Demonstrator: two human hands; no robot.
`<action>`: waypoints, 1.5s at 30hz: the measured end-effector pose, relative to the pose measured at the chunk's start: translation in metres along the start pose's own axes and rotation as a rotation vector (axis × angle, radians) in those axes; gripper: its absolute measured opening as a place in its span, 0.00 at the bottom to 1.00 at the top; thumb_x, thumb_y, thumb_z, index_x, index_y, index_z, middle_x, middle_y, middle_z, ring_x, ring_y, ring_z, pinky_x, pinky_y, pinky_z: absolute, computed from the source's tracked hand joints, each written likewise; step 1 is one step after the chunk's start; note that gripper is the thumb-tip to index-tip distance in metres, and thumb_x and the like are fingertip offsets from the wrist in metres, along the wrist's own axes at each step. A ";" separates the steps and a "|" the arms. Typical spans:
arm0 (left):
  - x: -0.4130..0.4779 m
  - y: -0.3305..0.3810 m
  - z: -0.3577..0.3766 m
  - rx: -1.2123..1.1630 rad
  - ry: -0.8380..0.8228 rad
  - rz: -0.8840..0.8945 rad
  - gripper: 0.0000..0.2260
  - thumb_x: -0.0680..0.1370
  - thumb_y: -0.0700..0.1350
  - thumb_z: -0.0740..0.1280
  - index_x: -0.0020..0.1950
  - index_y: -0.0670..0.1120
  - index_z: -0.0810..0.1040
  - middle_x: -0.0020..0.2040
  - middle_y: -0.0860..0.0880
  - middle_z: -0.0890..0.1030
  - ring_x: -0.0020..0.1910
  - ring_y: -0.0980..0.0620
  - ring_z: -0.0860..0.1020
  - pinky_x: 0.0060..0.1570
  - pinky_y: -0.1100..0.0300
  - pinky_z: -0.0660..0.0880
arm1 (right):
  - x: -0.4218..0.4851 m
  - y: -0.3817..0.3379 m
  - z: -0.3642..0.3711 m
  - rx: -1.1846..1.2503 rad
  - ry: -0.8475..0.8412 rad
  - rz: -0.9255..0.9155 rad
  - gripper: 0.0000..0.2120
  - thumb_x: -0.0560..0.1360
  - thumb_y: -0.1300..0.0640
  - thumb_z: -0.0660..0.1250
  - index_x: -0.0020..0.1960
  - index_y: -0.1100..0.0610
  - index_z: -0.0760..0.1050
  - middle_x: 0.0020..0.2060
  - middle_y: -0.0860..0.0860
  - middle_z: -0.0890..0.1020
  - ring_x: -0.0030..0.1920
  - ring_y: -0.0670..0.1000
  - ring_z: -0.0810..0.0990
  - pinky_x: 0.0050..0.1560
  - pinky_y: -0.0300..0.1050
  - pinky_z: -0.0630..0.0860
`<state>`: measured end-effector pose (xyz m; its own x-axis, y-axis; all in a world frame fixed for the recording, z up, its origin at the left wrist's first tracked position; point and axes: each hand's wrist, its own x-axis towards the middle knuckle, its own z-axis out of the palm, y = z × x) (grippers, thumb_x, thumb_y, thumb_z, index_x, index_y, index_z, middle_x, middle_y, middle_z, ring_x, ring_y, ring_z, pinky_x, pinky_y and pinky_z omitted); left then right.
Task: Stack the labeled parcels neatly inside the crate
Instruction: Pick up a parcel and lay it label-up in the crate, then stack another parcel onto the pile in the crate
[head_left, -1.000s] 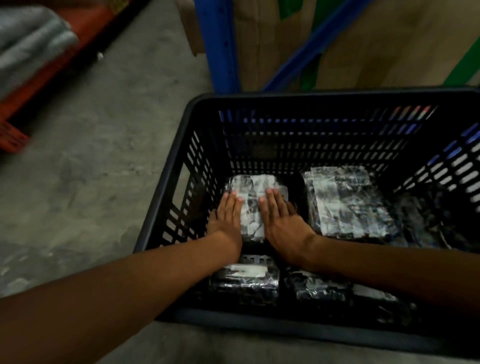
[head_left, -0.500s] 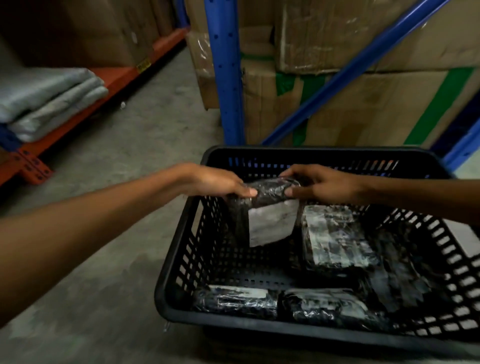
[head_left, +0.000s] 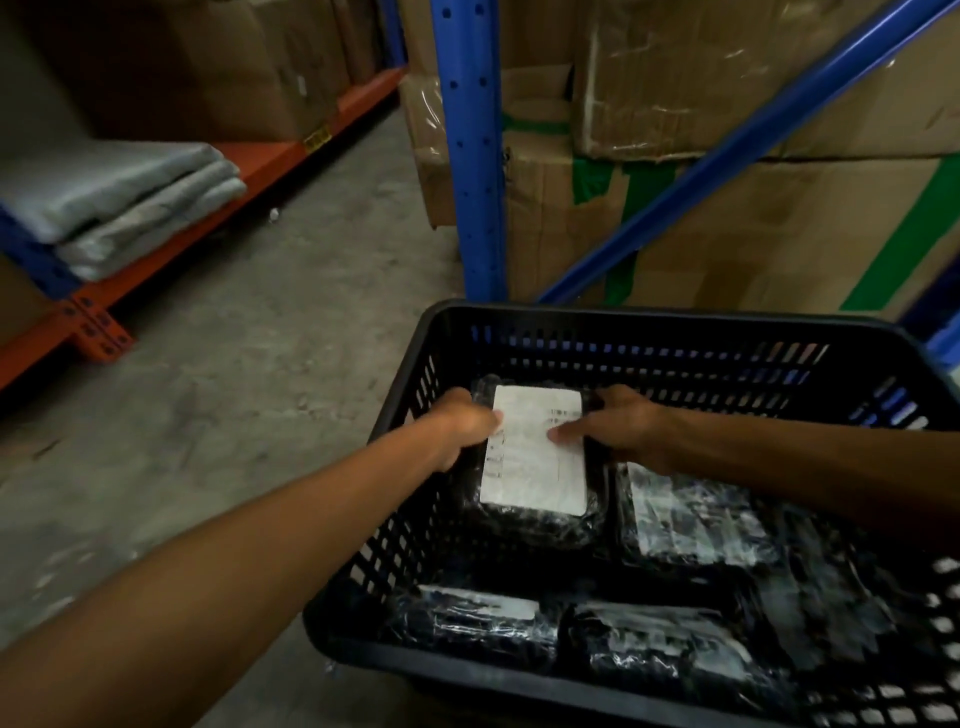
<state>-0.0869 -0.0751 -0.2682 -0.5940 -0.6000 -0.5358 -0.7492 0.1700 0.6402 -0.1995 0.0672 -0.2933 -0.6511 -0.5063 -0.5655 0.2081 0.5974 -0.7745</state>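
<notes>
A black slotted plastic crate (head_left: 649, 317) stands on the concrete floor. Inside it, at the far left, a black-wrapped parcel (head_left: 535, 467) lies with its white label facing up. My left hand (head_left: 467, 426) grips its left edge and my right hand (head_left: 618, 428) grips its right edge, thumbs on the label. Beside it to the right lies a second wrapped parcel (head_left: 696, 519). Two more parcels (head_left: 478, 618) (head_left: 665, 649) lie along the near wall. The crate's right side is dark and blurred.
A blue rack upright (head_left: 470, 150) and a diagonal brace (head_left: 727, 150) stand just behind the crate, with taped cardboard boxes (head_left: 753, 208) behind them. On the left, an orange shelf beam (head_left: 208, 213) carries folded grey bags (head_left: 130, 202). Bare concrete floor (head_left: 234, 389) lies left of the crate.
Both hands pressed on a parcel in the crate, then lifted it up on end. Now it is lower inside the crate, label facing up, still held by both hands.
</notes>
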 end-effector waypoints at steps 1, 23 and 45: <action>0.003 -0.007 0.006 0.037 0.011 -0.016 0.24 0.81 0.46 0.65 0.74 0.38 0.66 0.72 0.40 0.71 0.70 0.40 0.72 0.63 0.54 0.72 | 0.006 0.005 0.006 -0.024 0.013 -0.007 0.16 0.64 0.63 0.81 0.50 0.61 0.81 0.51 0.57 0.86 0.49 0.57 0.86 0.53 0.55 0.83; -0.007 0.006 -0.001 1.021 -0.178 0.232 0.21 0.76 0.43 0.70 0.68 0.40 0.75 0.61 0.45 0.78 0.59 0.46 0.79 0.51 0.60 0.75 | -0.046 0.041 0.024 -0.774 -0.186 -0.398 0.32 0.77 0.48 0.67 0.76 0.60 0.64 0.66 0.56 0.78 0.63 0.55 0.78 0.58 0.45 0.75; -0.069 -0.005 -0.060 0.372 -0.504 0.167 0.07 0.70 0.43 0.65 0.31 0.48 0.79 0.29 0.49 0.77 0.30 0.51 0.73 0.32 0.61 0.69 | -0.096 0.026 -0.001 -0.079 -0.428 -0.220 0.21 0.79 0.42 0.61 0.60 0.55 0.79 0.57 0.57 0.84 0.60 0.60 0.81 0.65 0.58 0.75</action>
<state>-0.0246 -0.0814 -0.2020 -0.7082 -0.1171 -0.6962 -0.6327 0.5428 0.5523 -0.1324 0.1323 -0.2583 -0.3113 -0.8264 -0.4691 0.0322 0.4842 -0.8744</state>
